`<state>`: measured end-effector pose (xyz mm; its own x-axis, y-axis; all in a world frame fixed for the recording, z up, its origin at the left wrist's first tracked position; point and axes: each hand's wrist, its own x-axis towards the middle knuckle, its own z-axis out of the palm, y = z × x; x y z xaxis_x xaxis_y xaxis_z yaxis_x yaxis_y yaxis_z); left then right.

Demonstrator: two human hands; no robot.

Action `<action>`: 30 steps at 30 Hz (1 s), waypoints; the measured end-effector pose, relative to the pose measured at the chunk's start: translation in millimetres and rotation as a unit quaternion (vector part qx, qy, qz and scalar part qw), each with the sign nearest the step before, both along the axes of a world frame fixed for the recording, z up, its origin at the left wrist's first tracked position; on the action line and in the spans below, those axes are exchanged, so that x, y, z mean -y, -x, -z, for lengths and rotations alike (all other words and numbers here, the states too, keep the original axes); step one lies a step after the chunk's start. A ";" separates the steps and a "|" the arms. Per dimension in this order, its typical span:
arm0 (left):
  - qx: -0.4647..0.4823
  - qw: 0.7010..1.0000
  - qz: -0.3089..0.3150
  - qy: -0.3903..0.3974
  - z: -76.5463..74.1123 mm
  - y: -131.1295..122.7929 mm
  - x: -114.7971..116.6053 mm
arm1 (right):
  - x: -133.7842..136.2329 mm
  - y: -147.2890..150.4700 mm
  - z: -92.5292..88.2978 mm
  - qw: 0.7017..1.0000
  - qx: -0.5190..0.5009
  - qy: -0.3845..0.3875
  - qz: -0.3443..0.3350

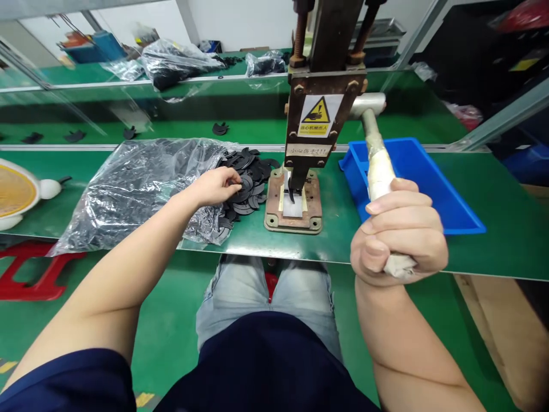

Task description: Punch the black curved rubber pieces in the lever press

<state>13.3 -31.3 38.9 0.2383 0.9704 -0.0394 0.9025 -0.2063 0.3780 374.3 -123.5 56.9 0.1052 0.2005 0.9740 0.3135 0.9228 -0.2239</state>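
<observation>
My right hand (401, 234) is wrapped round the taped lever handle (380, 166) of a hand press (315, 123). My left hand (214, 186) reaches to a pile of flat black curved parts (253, 177), thumb and fingers pinched at the edge of one of them. These parts spill from the mouth of a clear plastic bag (141, 189) under my left forearm. On the press base (274, 214), below the ram, lies a light metal plate (293, 207) with a small dark curved piece at its top.
A blue bin (429, 171) stands right of the press, behind my right hand. Several black parts (220, 129) lie on the green conveyor beyond. At far left is a round yellow-and-white object (19, 191). A red stool (38, 272) stands below the table's left edge.
</observation>
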 end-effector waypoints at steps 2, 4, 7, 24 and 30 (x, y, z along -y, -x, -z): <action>-0.085 0.996 0.018 -0.020 7.0 5.2 4.8 | 0.4 0.9 -0.5 1.000 -0.003 0.000 -0.006; -0.139 0.989 0.032 -0.031 14.5 1.3 9.9 | 0.8 0.7 -1.2 1.000 0.002 -0.003 -0.009; -0.192 0.980 0.040 -0.043 21.5 -9.3 15.5 | 1.1 -0.7 -2.1 1.000 0.008 -0.014 -0.008; -0.219 0.970 0.057 -0.091 22.0 5.0 19.3 | -1.4 2.0 -1.5 1.000 -0.008 -0.022 -0.007; -0.135 0.978 -0.045 -0.149 -0.9 5.3 19.5 | -2.0 2.4 -1.1 1.000 -0.011 -0.018 -0.009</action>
